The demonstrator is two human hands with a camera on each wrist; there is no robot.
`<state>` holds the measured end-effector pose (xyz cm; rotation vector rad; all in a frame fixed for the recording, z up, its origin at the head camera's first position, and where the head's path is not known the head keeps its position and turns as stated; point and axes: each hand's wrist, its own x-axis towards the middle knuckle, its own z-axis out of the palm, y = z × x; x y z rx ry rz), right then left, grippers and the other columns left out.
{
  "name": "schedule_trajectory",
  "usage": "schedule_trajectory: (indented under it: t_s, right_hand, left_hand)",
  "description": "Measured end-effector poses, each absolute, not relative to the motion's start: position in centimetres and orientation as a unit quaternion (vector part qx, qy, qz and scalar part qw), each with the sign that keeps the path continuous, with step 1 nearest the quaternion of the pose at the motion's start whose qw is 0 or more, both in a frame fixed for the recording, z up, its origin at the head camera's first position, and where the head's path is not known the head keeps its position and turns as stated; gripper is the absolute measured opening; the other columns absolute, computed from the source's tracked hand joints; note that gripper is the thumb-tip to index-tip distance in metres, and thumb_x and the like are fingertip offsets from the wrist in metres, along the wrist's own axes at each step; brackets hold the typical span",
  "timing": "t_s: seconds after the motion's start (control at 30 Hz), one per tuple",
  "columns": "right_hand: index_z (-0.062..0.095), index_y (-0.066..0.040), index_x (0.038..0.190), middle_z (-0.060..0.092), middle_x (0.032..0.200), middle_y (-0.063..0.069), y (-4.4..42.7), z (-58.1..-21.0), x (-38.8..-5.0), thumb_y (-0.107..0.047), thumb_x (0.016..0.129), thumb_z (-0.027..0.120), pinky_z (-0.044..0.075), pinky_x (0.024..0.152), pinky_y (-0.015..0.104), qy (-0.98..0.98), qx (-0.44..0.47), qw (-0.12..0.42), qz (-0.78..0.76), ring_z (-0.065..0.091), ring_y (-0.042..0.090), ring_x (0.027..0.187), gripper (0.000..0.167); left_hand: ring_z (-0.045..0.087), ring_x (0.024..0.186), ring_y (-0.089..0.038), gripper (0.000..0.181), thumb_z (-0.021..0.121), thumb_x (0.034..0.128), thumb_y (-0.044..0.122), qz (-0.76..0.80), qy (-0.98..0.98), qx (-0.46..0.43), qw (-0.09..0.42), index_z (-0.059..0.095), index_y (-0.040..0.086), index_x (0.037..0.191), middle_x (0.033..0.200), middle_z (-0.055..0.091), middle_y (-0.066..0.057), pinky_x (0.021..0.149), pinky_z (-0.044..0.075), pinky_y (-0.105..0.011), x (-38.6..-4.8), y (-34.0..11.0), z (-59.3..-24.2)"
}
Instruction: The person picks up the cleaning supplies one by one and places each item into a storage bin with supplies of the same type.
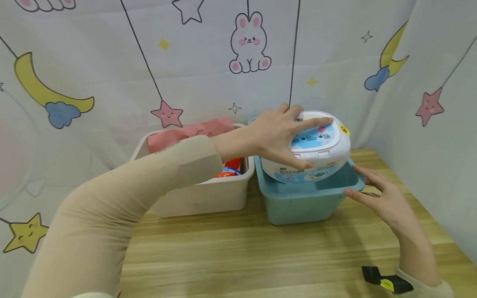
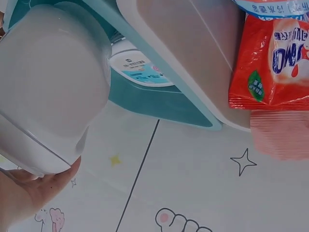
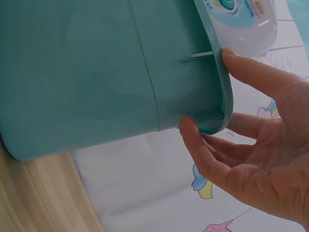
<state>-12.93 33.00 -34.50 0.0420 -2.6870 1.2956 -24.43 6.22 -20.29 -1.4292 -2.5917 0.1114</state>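
My left hand grips a white oval plastic tub with a blue printed label on its lid, its fingers spread across the lid and side. In the head view the tub is tilted over the mouth of a teal bin. From the left wrist view, a second white tub with a blue label shows inside that bin. At the bin's right corner my right hand holds the rim. The right wrist view shows the thumb on the rim and fingers below and around the corner.
Left of the teal bin stands a white bin with red packets and a pink sheet in it. Both bins stand on a wooden table against a printed curtain.
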Motion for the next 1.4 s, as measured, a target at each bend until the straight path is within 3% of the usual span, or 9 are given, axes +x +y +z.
schedule_trajectory:
  t_s: [0.1,0.27,0.5,0.8,1.4]
  right_hand:
    - [0.035,-0.023,0.149,0.033,0.153,0.013,33.0,-34.5,-12.9,-0.031,0.09,0.067,0.041,0.079,0.002,-0.898,0.013,0.082,0.432,0.038,0.006,0.123,0.069]
    - [0.036,-0.021,0.149,0.034,0.151,0.013,32.9,-34.5,-12.8,-0.031,0.09,0.067,0.04,0.079,0.001,-0.896,0.014,0.087,0.434,0.033,0.015,0.12,0.068]
    - [0.036,-0.022,0.149,0.035,0.15,0.013,32.8,-34.3,-12.9,-0.032,0.09,0.066,0.04,0.079,0.001,-0.898,0.019,0.086,0.432,0.033,0.015,0.116,0.067]
    - [0.034,-0.024,0.15,0.033,0.152,0.014,32.8,-34.2,-12.8,-0.032,0.09,0.066,0.04,0.079,0.002,-0.898,0.021,0.08,0.431,0.036,-0.009,0.113,0.068]
    - [0.035,-0.021,0.149,0.034,0.149,0.016,33.0,-34.4,-12.8,-0.03,0.09,0.067,0.041,0.079,0.002,-0.895,0.024,0.084,0.437,0.037,-0.012,0.109,0.068]
  left_hand:
    - [0.043,0.111,-0.015,0.09,0.051,0.0732,0.077,0.037,-0.874,-0.479,0.08,0.014,0.047,0.15,0.14,0.04,-0.002,0.075,0.048,-0.026,-24.9,6.6,-20.9]
    - [0.042,0.11,-0.016,0.09,0.051,0.073,0.077,0.038,-0.874,-0.479,0.072,0.014,0.047,0.15,0.139,0.04,-0.003,0.076,0.047,-0.025,-25.4,7.1,-21.7]
    - [0.041,0.115,-0.018,0.09,0.05,0.0733,0.078,0.051,-0.875,-0.48,0.037,0.012,0.049,0.149,0.143,0.037,-0.003,0.082,0.047,-0.027,-26.0,7.8,-22.7]
    - [0.04,0.113,-0.016,0.09,0.05,0.0733,0.078,0.057,-0.878,-0.475,0.01,0.011,0.049,0.149,0.14,0.037,-0.002,0.08,0.047,-0.027,-26.4,8.7,-23.9]
    - [0.035,0.127,-0.023,0.091,0.051,0.0765,0.075,0.07,-0.881,-0.464,-0.062,0.007,0.047,0.151,0.15,0.028,-0.007,0.094,0.046,-0.037,-27.3,10.0,-26.6]
